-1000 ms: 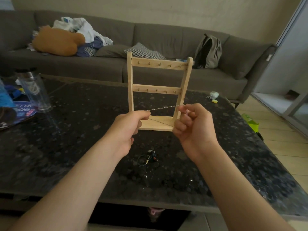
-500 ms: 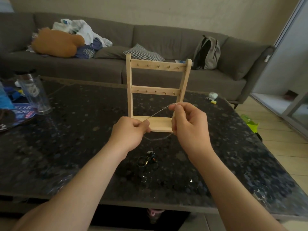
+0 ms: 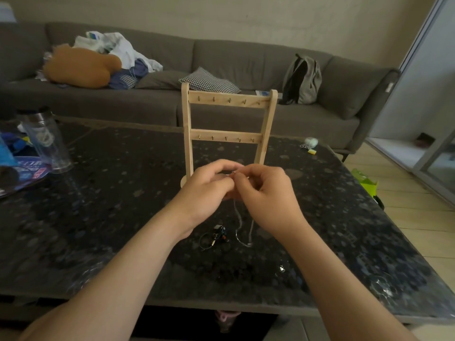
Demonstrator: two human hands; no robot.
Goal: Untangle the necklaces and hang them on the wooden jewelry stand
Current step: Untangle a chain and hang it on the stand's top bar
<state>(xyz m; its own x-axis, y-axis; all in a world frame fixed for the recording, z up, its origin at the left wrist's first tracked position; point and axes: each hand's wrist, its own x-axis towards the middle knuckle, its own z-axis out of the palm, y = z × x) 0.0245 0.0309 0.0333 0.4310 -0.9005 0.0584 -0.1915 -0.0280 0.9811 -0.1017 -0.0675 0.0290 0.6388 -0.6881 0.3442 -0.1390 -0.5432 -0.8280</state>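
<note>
Thin silver chain necklace [image 3: 238, 219] hangs as a narrow loop from both hands. The left hand [image 3: 209, 190] and right hand [image 3: 268, 193] meet with fingers curled, each pinching the chain's top. The loop drops between the wrists, just beside a dark tangled necklace [image 3: 216, 236] lying mid-way across the black speckled stone table [image 3: 110, 193]. Whether the loop touches the table is unclear. A pale wooden jewelry stand [image 3: 226, 139] is upright behind the hands, toward the far edge.

Wooden stand [image 3: 187, 134] blocks straight ahead; open worktop [image 3: 332, 205] lies to its right; a bottle [image 3: 46, 141] stands far left, a dark necklace [image 3: 214, 238] nearer
</note>
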